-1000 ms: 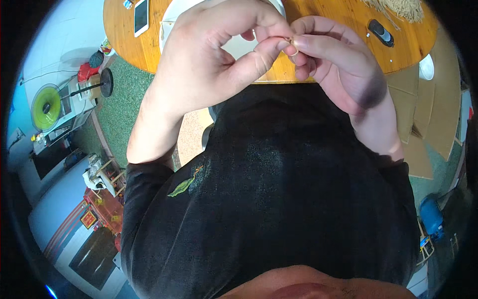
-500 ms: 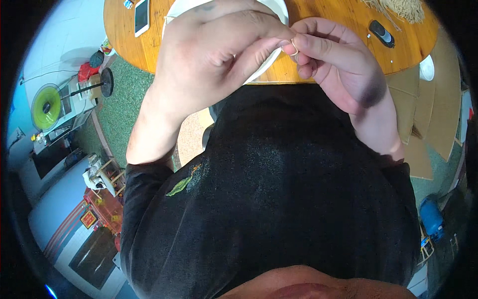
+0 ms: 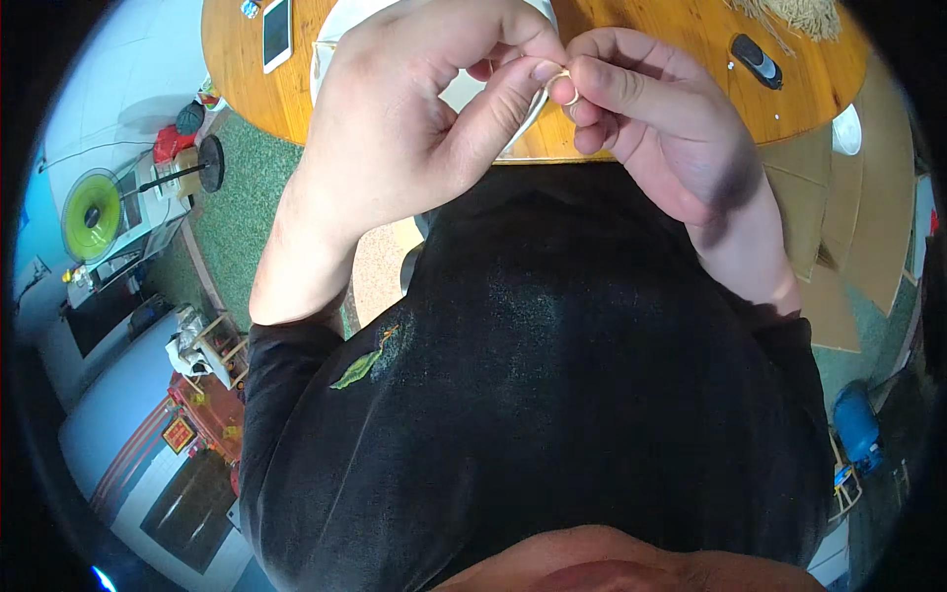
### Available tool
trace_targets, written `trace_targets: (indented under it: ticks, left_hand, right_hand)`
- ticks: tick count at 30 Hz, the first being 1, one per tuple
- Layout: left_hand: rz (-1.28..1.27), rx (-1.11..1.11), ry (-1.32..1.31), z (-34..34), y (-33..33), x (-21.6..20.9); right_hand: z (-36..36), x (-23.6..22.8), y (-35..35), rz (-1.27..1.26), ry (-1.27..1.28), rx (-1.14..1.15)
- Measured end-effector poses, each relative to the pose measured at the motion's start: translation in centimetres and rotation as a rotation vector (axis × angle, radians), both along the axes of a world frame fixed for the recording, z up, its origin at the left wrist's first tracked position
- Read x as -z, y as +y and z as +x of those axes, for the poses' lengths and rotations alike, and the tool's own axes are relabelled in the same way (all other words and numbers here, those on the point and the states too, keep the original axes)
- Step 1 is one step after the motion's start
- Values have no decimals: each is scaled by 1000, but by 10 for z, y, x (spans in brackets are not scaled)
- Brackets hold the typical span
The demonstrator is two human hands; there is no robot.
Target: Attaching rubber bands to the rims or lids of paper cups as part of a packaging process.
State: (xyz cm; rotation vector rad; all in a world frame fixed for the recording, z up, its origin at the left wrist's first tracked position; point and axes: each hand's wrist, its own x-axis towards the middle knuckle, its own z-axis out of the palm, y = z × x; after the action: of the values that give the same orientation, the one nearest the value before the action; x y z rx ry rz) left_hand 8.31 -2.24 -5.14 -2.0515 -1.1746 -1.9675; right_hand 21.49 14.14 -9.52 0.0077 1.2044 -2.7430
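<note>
Near the table's front edge, my two hands meet at the fingertips over a small loop of thin cream cord point(image 3: 574, 96). My left hand point(image 3: 400, 128) is closed, its thumb and index finger pinching the cord's left side. My right hand point(image 3: 671, 118) is closed too, gripping the cord between thumb and fingers, with the loop round a fingertip. Beneath my left hand lies a white thing with a curved edge point(image 3: 326, 74); my hand hides most of it, so I cannot tell its kind.
The wooden table point(image 3: 631, 15) carries a white phone point(image 3: 278, 37) at left, a black oblong device point(image 3: 757, 62) at right and a bundle of beige cords point(image 3: 804, 15) at far right. Flattened cardboard point(image 3: 838, 227) lies on the right. A green fan point(image 3: 92, 214) stands left.
My left hand has opened its thumb and index into a wider arch, and its fingertips have shifted slightly left. More of the cord loop now shows. My right hand has barely moved.
</note>
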Motion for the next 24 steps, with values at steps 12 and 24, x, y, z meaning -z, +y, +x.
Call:
trace_targets:
  ticks: [12, 24]
  left_hand:
    - [-76, 134, -192, -8, 3, 15]
    - [-893, -466, -70, 24, -22, -50]
  right_hand:
    - [-2, -6, -5, 29, 22, 63]
    - [-2, -22, -11, 21, -192, 212]
